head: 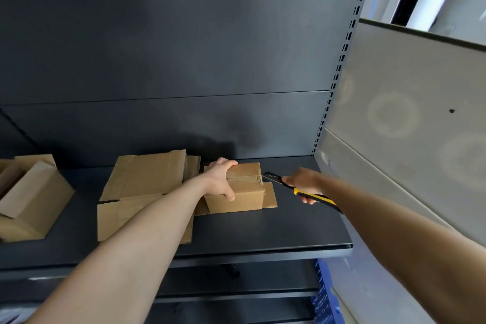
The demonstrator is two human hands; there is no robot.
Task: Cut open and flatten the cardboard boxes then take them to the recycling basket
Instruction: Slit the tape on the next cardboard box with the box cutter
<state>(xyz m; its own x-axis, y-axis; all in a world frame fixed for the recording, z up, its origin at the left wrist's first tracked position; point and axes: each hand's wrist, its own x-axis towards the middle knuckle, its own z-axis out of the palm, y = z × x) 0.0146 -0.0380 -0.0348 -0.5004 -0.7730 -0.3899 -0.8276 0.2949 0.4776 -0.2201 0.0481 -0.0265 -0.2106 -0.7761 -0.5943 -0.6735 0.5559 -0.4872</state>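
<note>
The fittings are pointing to a shop or stockroom. A dark metal shelf (263, 231) is running across the view. Behind the shelf, a dark back panel (171, 34) is rising. At the shelf's right end, a slotted upright (339, 65) of the retail-racking kind is standing. Cardboard boxes (144, 176) are lying on the shelf. Below its right end, a blue perforated crate (324, 297) is showing.

Dim, soft, wide-angle edge distortion

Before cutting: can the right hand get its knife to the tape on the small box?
Probably yes: the right hand aims the knife at the tape, nothing between; the left hand grips the small box farther left.
</note>
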